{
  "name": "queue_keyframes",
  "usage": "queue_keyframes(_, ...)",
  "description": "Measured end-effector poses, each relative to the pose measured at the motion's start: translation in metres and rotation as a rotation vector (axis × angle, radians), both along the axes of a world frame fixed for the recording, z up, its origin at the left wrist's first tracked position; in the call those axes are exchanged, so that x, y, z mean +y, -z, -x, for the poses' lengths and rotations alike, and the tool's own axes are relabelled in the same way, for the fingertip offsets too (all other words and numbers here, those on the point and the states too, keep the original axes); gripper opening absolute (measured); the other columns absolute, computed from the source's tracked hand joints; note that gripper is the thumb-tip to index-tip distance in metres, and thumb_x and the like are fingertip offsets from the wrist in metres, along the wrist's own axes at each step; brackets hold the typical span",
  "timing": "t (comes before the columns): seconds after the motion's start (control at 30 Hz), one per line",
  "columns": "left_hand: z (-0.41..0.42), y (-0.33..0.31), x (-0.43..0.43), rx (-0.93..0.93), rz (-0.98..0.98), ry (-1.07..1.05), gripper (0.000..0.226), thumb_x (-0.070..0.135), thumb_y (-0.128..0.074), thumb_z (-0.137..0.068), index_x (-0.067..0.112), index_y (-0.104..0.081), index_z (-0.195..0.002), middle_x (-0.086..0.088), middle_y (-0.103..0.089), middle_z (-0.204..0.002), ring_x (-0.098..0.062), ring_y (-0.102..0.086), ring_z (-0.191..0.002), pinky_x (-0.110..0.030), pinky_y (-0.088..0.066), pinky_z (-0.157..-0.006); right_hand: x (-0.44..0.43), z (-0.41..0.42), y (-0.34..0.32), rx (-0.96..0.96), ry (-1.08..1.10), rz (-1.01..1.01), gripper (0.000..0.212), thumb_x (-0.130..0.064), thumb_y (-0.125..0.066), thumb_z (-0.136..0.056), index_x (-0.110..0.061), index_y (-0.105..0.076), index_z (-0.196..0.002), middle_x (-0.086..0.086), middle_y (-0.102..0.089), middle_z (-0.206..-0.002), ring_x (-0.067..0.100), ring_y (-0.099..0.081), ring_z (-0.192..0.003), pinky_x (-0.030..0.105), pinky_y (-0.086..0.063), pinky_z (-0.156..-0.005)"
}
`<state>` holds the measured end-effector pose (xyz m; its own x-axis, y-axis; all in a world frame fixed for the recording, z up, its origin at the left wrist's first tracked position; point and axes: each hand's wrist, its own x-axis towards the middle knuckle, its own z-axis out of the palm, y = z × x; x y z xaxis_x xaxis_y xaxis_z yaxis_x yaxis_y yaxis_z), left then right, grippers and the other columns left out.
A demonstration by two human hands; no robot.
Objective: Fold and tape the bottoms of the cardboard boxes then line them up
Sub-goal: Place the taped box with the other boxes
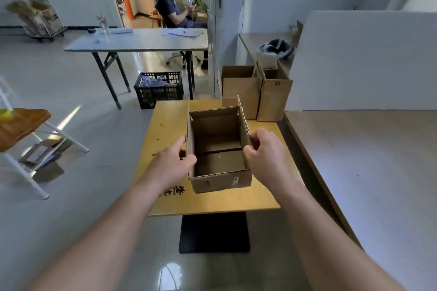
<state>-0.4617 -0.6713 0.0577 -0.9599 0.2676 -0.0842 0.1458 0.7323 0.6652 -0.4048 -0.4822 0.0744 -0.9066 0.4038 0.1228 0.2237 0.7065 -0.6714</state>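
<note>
Watching through the head camera, the only view I have: the cardboard box [220, 158] sits mouth-up at centre frame on the small yellow table [169, 125]. The left hand [176, 160] pinches the box's left wall, thumb hooked over the top edge and fingers outside. The right hand [264, 151] curls round the right wall near its top edge. I read this two-sided grip as a carrying hold that keeps the walls square. Inside, the floor flaps lie shut with a seam running across; I cannot tell from here whether there is tape on the underside. Two more boxes [241, 94] stand upright and touching, just above and right of the held one, seemingly at the table's far right corner. That is likely the row this one joins. A black crate [158, 88] sits on the floor beyond, upper centre-left.
</note>
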Motion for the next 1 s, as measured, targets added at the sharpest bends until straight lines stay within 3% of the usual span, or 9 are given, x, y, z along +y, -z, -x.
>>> queue_keyframes(0.1, 0.030, 0.003, 0.006, 0.013, 0.007, -0.047, 0.059, 0.029, -0.043, -0.097, 0.025, -0.019, -0.151, -0.008, -0.043, -0.145, -0.020, -0.052, -0.105, -0.021, -0.042, -0.072, 0.009, 0.036, 0.005, -0.009, -0.034, 0.018, 0.023, -0.020, -0.055, -0.094, -0.016, -0.055, -0.116, -0.001, -0.053, -0.101, 0.013, -0.052, -0.085, 0.025, -0.051, -0.076)
queue_keyframes(0.2, 0.059, 0.012, 0.006, 0.007, 0.006, -0.103, 0.059, 0.031, -0.043, -0.096, 0.029, -0.020, -0.151, -0.008, -0.043, -0.145, -0.026, -0.049, -0.118, -0.030, -0.042, -0.083, 0.014, 0.072, 0.012, -0.035, -0.076, 0.022, 0.025, -0.016, -0.053, -0.093, -0.016, -0.056, -0.118, 0.001, -0.054, -0.102, 0.018, -0.053, -0.090, 0.037, -0.053, -0.083)
queue_keyframes(0.33, 0.100, 0.019, 0.004, -0.026, -0.005, -0.147, 0.059, 0.028, -0.044, -0.097, 0.028, -0.021, -0.151, -0.007, -0.038, -0.149, -0.027, -0.042, -0.130, -0.036, -0.039, -0.096, 0.014, 0.119, 0.018, -0.054, -0.137, 0.024, 0.033, -0.011, -0.050, -0.094, -0.016, -0.053, -0.127, 0.000, -0.055, -0.111, 0.015, -0.051, -0.095, 0.027, -0.049, -0.083)
queue_keyframes(0.43, 0.144, 0.025, -0.001, -0.039, -0.008, -0.178, 0.059, 0.026, -0.044, -0.096, 0.027, -0.022, -0.151, -0.009, -0.040, -0.148, -0.028, -0.043, -0.129, -0.037, -0.039, -0.099, 0.009, 0.162, 0.022, -0.039, -0.153, -0.025, 0.039, -0.009, -0.049, -0.094, -0.017, -0.052, -0.131, 0.003, -0.060, -0.117, 0.018, -0.054, -0.101, 0.028, -0.048, -0.084)
queue_keyframes(0.57, 0.213, 0.029, -0.012, -0.077, -0.037, -0.195, 0.060, 0.027, -0.043, -0.093, 0.030, -0.024, -0.150, -0.009, -0.049, -0.140, -0.034, -0.052, -0.117, -0.046, -0.043, -0.101, 0.000, 0.225, 0.025, -0.049, -0.110, -0.163, 0.041, -0.013, -0.052, -0.095, -0.022, -0.047, -0.134, 0.003, -0.056, -0.107, 0.017, -0.052, -0.091, 0.026, -0.045, -0.075)
queue_keyframes(0.7, 0.283, 0.028, -0.015, -0.093, -0.076, -0.165, 0.060, 0.029, -0.042, -0.093, 0.031, -0.022, -0.150, -0.007, -0.046, -0.142, -0.034, -0.055, -0.114, -0.049, -0.046, -0.099, -0.006, 0.288, 0.024, -0.038, -0.064, -0.286, 0.038, -0.014, -0.052, -0.095, -0.020, -0.050, -0.133, 0.007, -0.057, -0.113, 0.023, -0.051, -0.101, 0.030, -0.046, -0.083)
queue_keyframes(0.87, 0.357, 0.032, 0.009, -0.086, -0.058, -0.075, 0.059, 0.026, -0.040, -0.096, 0.029, -0.019, -0.151, -0.007, -0.045, -0.143, -0.026, -0.056, -0.107, -0.032, -0.044, -0.081, 0.015, 0.352, 0.032, 0.032, -0.025, -0.500, 0.029, -0.011, -0.047, -0.095, -0.011, -0.060, -0.121, 0.005, -0.063, -0.108, 0.022, -0.046, -0.102, 0.029, -0.039, -0.085)
queue_keyframes(1.0, 0.392, 0.042, 0.038, -0.096, -0.014, 0.009, 0.058, 0.025, -0.037, -0.099, 0.026, -0.014, -0.153, -0.003, -0.031, -0.154, -0.029, -0.048, -0.124, -0.034, -0.042, -0.089, 0.037, 0.379, 0.045, 0.042, 0.045, -0.653, 0.020, -0.008, -0.053, -0.090, -0.007, -0.068, -0.102, 0.009, -0.062, -0.092, 0.025, -0.049, -0.089, 0.032, -0.040, -0.076)
